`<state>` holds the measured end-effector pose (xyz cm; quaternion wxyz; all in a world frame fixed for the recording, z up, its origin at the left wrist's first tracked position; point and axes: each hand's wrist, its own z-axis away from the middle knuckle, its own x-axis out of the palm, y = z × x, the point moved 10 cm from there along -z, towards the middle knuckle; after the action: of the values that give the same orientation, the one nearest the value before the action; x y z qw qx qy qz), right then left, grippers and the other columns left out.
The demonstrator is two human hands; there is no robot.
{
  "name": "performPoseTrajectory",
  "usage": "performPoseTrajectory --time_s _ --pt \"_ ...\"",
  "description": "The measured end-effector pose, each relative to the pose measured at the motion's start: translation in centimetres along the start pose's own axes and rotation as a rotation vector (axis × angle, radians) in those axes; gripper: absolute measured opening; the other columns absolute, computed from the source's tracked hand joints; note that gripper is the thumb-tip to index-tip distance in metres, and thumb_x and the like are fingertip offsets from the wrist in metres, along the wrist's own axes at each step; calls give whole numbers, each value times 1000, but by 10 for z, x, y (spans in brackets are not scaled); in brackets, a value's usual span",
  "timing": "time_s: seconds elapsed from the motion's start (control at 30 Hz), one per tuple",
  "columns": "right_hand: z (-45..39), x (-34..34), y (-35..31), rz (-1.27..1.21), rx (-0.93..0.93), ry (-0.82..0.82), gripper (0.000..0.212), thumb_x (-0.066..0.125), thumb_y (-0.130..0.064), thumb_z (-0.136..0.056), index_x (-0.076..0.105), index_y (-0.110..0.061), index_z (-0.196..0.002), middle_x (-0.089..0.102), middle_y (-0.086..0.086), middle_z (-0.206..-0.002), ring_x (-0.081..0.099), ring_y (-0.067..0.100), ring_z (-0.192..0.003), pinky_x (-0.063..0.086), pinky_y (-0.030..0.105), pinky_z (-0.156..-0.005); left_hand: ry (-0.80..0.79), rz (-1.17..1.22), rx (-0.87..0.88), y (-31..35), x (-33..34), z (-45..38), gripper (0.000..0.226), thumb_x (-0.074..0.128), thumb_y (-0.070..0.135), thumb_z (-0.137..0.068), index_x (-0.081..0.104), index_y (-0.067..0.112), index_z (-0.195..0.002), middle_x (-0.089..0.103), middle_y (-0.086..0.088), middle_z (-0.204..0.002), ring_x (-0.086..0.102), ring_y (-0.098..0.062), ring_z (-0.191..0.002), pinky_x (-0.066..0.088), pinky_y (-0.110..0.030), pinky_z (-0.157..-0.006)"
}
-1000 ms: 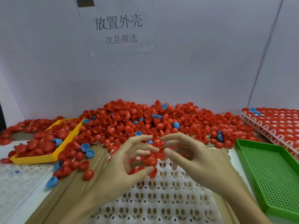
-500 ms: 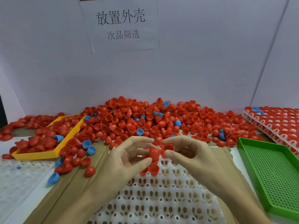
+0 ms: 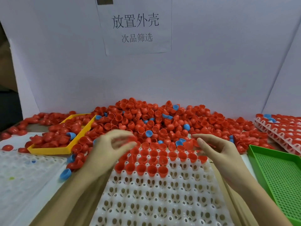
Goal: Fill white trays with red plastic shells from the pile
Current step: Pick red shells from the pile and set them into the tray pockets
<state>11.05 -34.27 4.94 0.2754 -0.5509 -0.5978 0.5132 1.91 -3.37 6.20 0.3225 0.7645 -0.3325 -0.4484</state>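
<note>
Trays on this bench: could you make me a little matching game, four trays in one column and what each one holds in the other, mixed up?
Things:
1. yellow tray
2. green tray
3. white tray in the middle
4. white trays stacked at far right

What it holds:
A. nothing visible on its perforated floor
B. red shells in the far rows only, near rows bare
C. loose red shells and a blue one, heaped
D. red shells in every pocket in view, a few blue at the far corner

Pairs: 1-C, 2-A, 3-B, 4-D
</note>
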Motion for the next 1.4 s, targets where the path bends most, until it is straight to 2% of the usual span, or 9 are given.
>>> performPoseTrajectory --time_s 0.13,0.23,0.4,0.6,0.77,0.9,1.0,1.17,1.4 --pt "1 6 2 -83 44 -33 27 69 -46 -91 77 -37 -114 77 -8 -114 74 13 -105 60 24 -88 473 -481 9 -33 -108 -2 30 78 23 -88 74 13 -116 62 -2 -113 62 -17 -90 50 -30 -82" --pt "4 17 2 -112 78 -92 33 69 -53 -90 75 -37 -118 77 -7 -114 74 14 -105 56 33 -94 593 -617 -139 -76 -153 8 37 69 13 -96 66 3 -131 59 -18 -110 56 -26 -89 47 -40 -78" --pt "8 28 -5 -117 48 -126 43 71 -63 -87 74 -37 -121 78 -1 -110 75 17 -101 58 33 -94 488 -761 -291 -106 -152 7 44 58 14 -102 53 -4 -142 59 -29 -132 48 -47 -127 41 -58 -104" --pt "10 34 -5 -121 74 -165 36 73 -55 -91 72 -38 -123 77 -4 -115 74 16 -106 54 38 -98 445 -828 -110 -62 -118 3 30 62 11 -98 67 -1 -125 64 -18 -121 51 -37 -115 45 -47 -97" --pt "18 49 -18 -104 52 -237 23 65 -32 -96 74 -37 -117 78 -6 -111 75 12 -102 58 20 -83 170 -349 240 31 -11 13 21 65 21 -99 71 21 -119 67 12 -109 65 -9 -102 52 -22 -88" --pt "26 61 -23 -115 72 -316 21 58 -17 -102 66 -16 -122 78 -3 -112 76 12 -94 56 15 -80 -201 218 99 54 74 37 32 63 36 -101 63 42 -132 74 12 -110 73 -11 -100 57 -22 -88" --pt "28 65 -26 -95 54 -325 21 59 -14 -102 61 -13 -122 78 -1 -112 75 16 -93 57 20 -81 -209 422 15 56 83 43 32 68 25 -99 65 38 -128 76 3 -107 76 -18 -93 59 -25 -85" --pt "26 70 -28 -32 -14 -291 32 72 -21 -93 61 -18 -123 77 5 -105 73 19 -84 58 27 -72 -258 378 -19 49 88 44 28 76 13 -91 76 33 -110 74 4 -102 76 -17 -89 58 -20 -79" --pt "14 36 -21 204 -35 -113 16 57 -20 -104 64 -22 -118 77 -3 -95 74 10 -84 59 25 -70 -157 72 93 49 69 39 27 80 13 -86 81 36 -100 77 21 -93 73 0 -90 55 -12 -79"
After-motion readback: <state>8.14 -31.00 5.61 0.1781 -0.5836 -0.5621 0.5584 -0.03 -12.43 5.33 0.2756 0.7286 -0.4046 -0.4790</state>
